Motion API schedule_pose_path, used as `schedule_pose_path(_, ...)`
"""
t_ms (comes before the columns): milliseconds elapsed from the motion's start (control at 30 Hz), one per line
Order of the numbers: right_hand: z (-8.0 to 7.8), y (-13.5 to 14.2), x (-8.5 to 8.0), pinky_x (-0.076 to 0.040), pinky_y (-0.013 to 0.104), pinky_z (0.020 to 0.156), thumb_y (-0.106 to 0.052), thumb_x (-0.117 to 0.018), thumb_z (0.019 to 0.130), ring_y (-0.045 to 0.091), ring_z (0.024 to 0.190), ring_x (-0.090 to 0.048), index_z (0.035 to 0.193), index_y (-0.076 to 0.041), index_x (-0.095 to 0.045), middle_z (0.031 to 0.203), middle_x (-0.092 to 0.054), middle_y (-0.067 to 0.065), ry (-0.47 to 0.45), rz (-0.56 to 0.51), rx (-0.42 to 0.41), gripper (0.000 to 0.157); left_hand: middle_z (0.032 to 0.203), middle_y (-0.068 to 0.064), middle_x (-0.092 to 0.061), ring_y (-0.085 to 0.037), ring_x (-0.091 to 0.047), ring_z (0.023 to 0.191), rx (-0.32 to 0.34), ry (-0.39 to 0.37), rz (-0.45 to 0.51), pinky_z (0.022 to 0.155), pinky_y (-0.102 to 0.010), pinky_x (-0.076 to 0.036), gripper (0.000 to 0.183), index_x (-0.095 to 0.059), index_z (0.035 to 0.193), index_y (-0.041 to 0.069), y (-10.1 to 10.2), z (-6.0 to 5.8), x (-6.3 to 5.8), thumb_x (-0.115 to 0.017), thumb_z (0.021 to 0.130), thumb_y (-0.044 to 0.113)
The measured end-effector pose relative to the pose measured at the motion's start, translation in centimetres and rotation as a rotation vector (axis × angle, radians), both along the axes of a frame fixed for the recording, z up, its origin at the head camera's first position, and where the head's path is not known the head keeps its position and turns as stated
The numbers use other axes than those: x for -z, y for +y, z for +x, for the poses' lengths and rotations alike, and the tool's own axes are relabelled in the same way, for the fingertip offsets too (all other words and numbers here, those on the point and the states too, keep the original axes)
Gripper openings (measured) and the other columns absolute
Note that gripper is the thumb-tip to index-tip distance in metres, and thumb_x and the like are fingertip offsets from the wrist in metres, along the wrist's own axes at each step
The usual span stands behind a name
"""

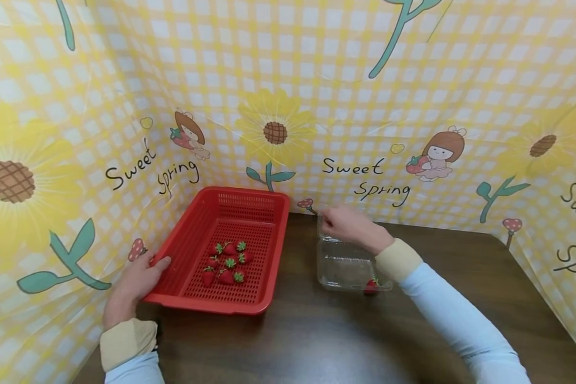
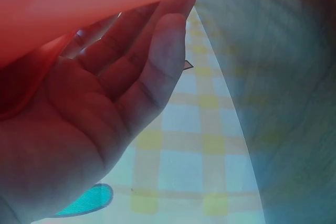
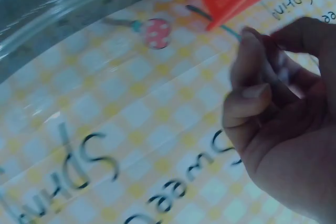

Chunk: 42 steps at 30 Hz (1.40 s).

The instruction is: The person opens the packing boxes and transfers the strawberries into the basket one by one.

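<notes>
My left hand [image 1: 136, 280] holds the left side of a red plastic basket [image 1: 273, 266], thumb over the rim. In the left wrist view, the fingers [image 2: 165, 51] lie under the basket's red edge [image 2: 105, 3]. Several strawberries [image 1: 225, 277] with green leaves lie on the basket's slotted floor. My right hand [image 1: 350, 226] is above the far part of a clear plastic box [image 1: 345, 266]. Its fingers [image 3: 249, 103] are curled, with thumb and forefinger close together. Nothing shows between them. One strawberry [image 1: 372, 286] appears at the box's near right corner; whether inside or beside it, I cannot tell.
Basket and box stand side by side on a dark wooden table [image 1: 307, 341], with a gap between them. A yellow checked cloth [image 1: 288, 64] printed with sunflowers and words rises behind and at both sides.
</notes>
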State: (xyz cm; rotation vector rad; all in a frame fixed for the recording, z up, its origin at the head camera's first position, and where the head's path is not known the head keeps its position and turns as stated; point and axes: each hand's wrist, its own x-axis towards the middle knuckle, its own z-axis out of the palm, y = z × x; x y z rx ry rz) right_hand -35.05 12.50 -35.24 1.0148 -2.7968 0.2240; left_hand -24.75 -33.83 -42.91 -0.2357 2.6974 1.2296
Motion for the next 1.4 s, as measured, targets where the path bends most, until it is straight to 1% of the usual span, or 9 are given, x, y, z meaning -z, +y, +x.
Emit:
schedule_pose_path(133,1.0,2.9,1.1,-0.022,0.024,0.047,-0.009,-0.055,0.087,0.008,0.049,-0.025,0.066,-0.018,-0.037,0.055,-0.029,-0.008,0.023,0.065,0.033,0.029,0.117,-0.022,-0.061,-0.02,-0.065,0.084,0.002,0.004,-0.023,0.069,-0.031,-0.051,0.068,-0.03,0.151,0.007,0.1,0.0,-0.1,-0.043,0.101,0.051)
schedule_pose_path(267,1.8,5.0,2.1,-0.022,0.024,0.047,-0.008,-0.054,0.09,0.008,0.049,-0.024,0.065,-0.017,-0.038,0.056,-0.029,-0.008,-0.02,0.1,0.055,0.03,0.116,-0.022,-0.06,-0.021,-0.063,0.086,0.015,0.015,-0.064,0.068,-0.03,-0.048,0.068,-0.029,0.151,0.006,0.2,0.0,-0.2,-0.042,0.101,0.05)
schedule_pose_path(467,2.9,6.8,3.2,-0.022,0.025,0.047,-0.006,-0.052,0.091,0.009,0.05,-0.026,0.066,-0.017,-0.041,0.056,-0.032,-0.007,-0.139,0.142,0.073,0.029,0.115,-0.021,-0.061,-0.021,-0.063,0.086,0.009,0.01,-0.053,0.069,-0.03,-0.049,0.065,-0.033,0.149,0.006,0.4,0.0,-0.1,-0.042,0.101,0.049)
schedule_pose_path(600,3.4,7.8,3.7,-0.025,0.025,0.05,-0.005,-0.056,0.089,0.009,0.053,-0.03,0.068,-0.015,-0.046,0.059,-0.035,-0.007,-0.268,0.166,0.083,0.025,0.114,-0.021,-0.061,-0.021,-0.063,0.086,0.006,0.011,-0.047,0.069,-0.03,-0.048,0.063,-0.034,0.148,0.006,0.4,0.1,0.0,-0.042,0.102,0.049)
schedule_pose_path(800,3.7,8.4,4.2,-0.037,0.026,0.057,-0.005,-0.066,0.087,0.011,0.062,-0.042,0.088,-0.008,-0.064,0.079,-0.06,0.002,-0.462,0.244,0.106,0.004,0.113,-0.02,-0.061,-0.02,-0.063,0.085,0.005,0.021,-0.049,0.069,-0.03,-0.048,0.061,-0.037,0.146,0.005,0.3,0.1,0.1,-0.042,0.102,0.047)
schedule_pose_path(867,3.8,8.3,4.2,-0.04,0.027,0.06,-0.004,-0.069,0.086,0.012,0.065,-0.046,0.097,-0.007,-0.067,0.09,-0.065,0.006,-0.509,0.257,0.116,0.011,0.112,-0.02,-0.062,-0.02,-0.063,0.084,0.005,0.023,-0.053,0.069,-0.03,-0.047,0.06,-0.037,0.145,0.006,0.2,0.1,0.1,-0.041,0.102,0.048)
schedule_pose_path(1033,4.1,8.1,4.2,-0.045,0.03,0.064,-0.002,-0.072,0.084,0.016,0.071,-0.051,0.105,-0.005,-0.068,0.099,-0.066,0.009,-0.571,0.244,0.144,0.022,0.11,-0.019,-0.063,-0.019,-0.064,0.082,-0.006,0.013,-0.045,0.068,-0.031,-0.049,0.06,-0.038,0.144,0.006,0.1,0.1,0.1,-0.041,0.102,0.049)
schedule_pose_path(1233,4.4,8.0,4.6,-0.041,0.029,0.059,0.007,-0.063,0.079,0.014,0.065,-0.047,0.093,-0.009,-0.068,0.081,-0.057,0.001,-0.604,0.246,0.166,0.022,0.115,-0.021,-0.061,-0.021,-0.064,0.085,-0.014,-0.003,-0.017,0.069,-0.031,-0.049,0.061,-0.036,0.145,0.006,0.2,0.1,0.1,-0.042,0.102,0.048)
schedule_pose_path(1400,4.3,7.8,5.1,-0.04,0.028,0.057,0.008,-0.066,0.074,0.015,0.066,-0.047,0.081,-0.012,-0.067,0.079,-0.056,-0.001,-0.6,0.287,0.16,0.021,0.117,-0.022,-0.06,-0.022,-0.063,0.089,-0.013,0.011,-0.009,0.07,-0.03,-0.049,0.059,-0.037,0.145,0.005,0.3,0.2,-0.1,-0.042,0.102,0.045)
